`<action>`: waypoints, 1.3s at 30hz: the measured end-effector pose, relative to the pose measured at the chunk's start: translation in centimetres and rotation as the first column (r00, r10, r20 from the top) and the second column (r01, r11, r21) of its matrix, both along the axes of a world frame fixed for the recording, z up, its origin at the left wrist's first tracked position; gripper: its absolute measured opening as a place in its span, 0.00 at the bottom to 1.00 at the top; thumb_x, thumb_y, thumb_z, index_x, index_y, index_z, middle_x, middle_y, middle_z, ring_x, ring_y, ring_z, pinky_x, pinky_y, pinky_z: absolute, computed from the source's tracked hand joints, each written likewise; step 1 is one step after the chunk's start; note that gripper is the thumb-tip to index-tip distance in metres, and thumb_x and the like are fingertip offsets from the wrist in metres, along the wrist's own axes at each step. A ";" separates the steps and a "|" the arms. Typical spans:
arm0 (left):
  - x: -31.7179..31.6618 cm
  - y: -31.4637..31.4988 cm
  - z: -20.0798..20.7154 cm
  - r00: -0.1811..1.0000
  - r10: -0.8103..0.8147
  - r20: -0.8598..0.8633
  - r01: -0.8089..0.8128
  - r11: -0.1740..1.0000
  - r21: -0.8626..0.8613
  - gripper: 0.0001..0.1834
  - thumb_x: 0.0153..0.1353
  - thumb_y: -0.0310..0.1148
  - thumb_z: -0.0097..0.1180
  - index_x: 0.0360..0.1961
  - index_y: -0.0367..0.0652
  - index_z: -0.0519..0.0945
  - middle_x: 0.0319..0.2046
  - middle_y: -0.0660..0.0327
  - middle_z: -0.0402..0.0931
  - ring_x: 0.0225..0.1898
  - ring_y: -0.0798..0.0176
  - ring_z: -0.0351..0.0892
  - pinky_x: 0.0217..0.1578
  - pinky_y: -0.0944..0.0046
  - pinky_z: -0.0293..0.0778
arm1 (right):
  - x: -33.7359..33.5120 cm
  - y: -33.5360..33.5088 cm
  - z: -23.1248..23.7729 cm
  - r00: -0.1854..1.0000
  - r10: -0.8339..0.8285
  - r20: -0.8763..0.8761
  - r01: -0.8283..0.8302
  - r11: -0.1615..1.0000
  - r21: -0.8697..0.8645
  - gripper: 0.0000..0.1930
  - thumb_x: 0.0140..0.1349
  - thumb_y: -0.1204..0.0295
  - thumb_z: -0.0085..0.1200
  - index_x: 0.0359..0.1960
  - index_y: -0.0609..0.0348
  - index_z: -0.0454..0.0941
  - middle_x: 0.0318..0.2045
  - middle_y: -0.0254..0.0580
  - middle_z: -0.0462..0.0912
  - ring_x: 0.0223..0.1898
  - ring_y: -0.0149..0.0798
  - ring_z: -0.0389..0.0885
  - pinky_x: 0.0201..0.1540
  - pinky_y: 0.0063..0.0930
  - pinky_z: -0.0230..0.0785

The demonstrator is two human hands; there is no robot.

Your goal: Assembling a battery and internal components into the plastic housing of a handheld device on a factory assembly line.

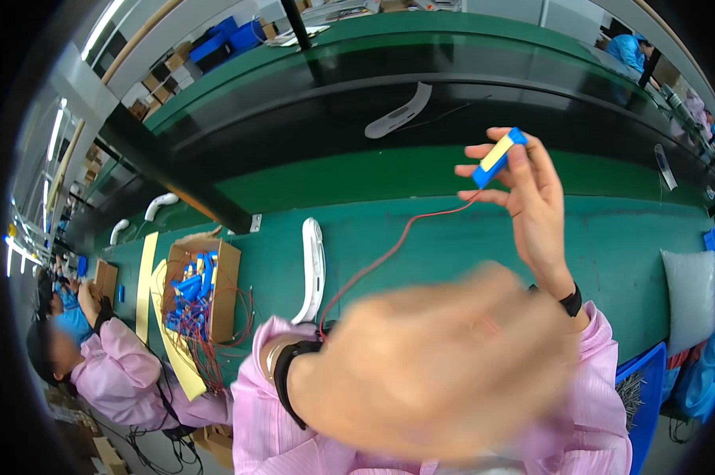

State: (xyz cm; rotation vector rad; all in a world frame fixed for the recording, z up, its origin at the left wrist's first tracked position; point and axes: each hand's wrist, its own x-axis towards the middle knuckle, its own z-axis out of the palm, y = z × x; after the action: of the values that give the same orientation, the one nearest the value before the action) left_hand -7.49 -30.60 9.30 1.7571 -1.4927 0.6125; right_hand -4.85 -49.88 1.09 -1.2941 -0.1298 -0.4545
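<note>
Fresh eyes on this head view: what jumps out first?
The person's left hand, a big blur close to the lens, fills the lower middle. Above it, right of centre, the right hand holds up a blue-and-yellow pack trailing a red wire. On the green table at left, an open cardboard box of small blue packs stands out.

Loose pink sleeves point(593, 380), black wristbands point(571, 300), thin pale left-side bracelet point(271, 361)

Looks like a factory assembly line: shows long green bench point(627, 237), dark belt point(254, 131) behind, 1 cardboard box point(227, 297) of wired parts point(193, 289), strip light point(102, 30), co-worker in pink point(116, 372).
</note>
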 end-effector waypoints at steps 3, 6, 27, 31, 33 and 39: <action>-2.8 -1.3 1.0 0.982 -0.185 0.037 0.188 0.978 -0.096 0.12 0.47 0.25 0.61 0.36 0.43 0.82 0.32 0.61 0.79 0.32 0.63 0.79 0.25 0.68 0.76 | -0.3 -0.5 0.0 0.997 -0.073 0.011 0.074 0.994 -0.084 0.21 0.75 0.59 0.39 0.58 0.64 0.68 0.46 0.51 0.80 0.46 0.43 0.84 0.41 0.32 0.80; -4.9 -1.4 1.7 0.975 -0.217 0.048 0.221 0.962 -0.160 0.11 0.45 0.26 0.60 0.33 0.42 0.81 0.31 0.61 0.78 0.31 0.64 0.78 0.23 0.69 0.73 | 0.0 -0.5 0.2 0.997 -0.072 0.021 0.073 0.996 -0.044 0.20 0.74 0.59 0.43 0.55 0.65 0.71 0.43 0.51 0.82 0.42 0.42 0.85 0.39 0.32 0.80; -3.9 2.2 0.6 0.957 -0.124 0.262 0.181 0.961 -0.208 0.11 0.44 0.30 0.61 0.32 0.43 0.83 0.31 0.60 0.81 0.24 0.64 0.80 0.21 0.72 0.74 | -0.5 -1.7 0.9 0.999 0.023 -0.027 -0.023 1.000 -0.007 0.20 0.73 0.63 0.46 0.57 0.67 0.71 0.43 0.49 0.82 0.43 0.39 0.84 0.41 0.32 0.80; -2.4 2.8 -0.4 0.998 0.064 -0.015 -0.066 0.992 -0.110 0.16 0.40 0.25 0.62 0.35 0.42 0.84 0.31 0.58 0.84 0.31 0.61 0.83 0.26 0.67 0.74 | -0.6 -1.1 0.6 0.996 0.084 0.022 -0.084 0.996 -0.014 0.20 0.72 0.67 0.48 0.60 0.67 0.70 0.47 0.49 0.80 0.46 0.38 0.82 0.44 0.33 0.80; 2.2 0.6 -1.9 0.983 0.164 -0.086 -0.167 0.986 -0.029 0.18 0.51 0.23 0.60 0.46 0.36 0.83 0.42 0.50 0.83 0.44 0.50 0.82 0.44 0.57 0.76 | -1.2 -1.9 0.3 0.989 0.147 -0.005 -0.147 0.989 -0.009 0.21 0.70 0.70 0.50 0.62 0.66 0.68 0.50 0.48 0.78 0.48 0.38 0.81 0.46 0.33 0.80; 5.3 -1.3 -6.7 0.972 0.210 -0.107 -0.193 0.969 0.153 0.31 0.66 0.35 0.52 0.69 0.38 0.63 0.70 0.49 0.57 0.71 0.41 0.54 0.64 0.47 0.58 | -1.9 0.4 0.6 0.971 0.240 -0.022 -0.238 0.969 0.066 0.23 0.69 0.72 0.53 0.63 0.67 0.67 0.52 0.43 0.77 0.48 0.32 0.78 0.46 0.29 0.79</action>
State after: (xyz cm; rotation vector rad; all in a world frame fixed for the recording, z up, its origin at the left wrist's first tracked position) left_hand -2.19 -31.89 2.59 2.0368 -1.3106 0.4995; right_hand -6.73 -49.43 1.72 -1.2052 -0.2424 -0.2311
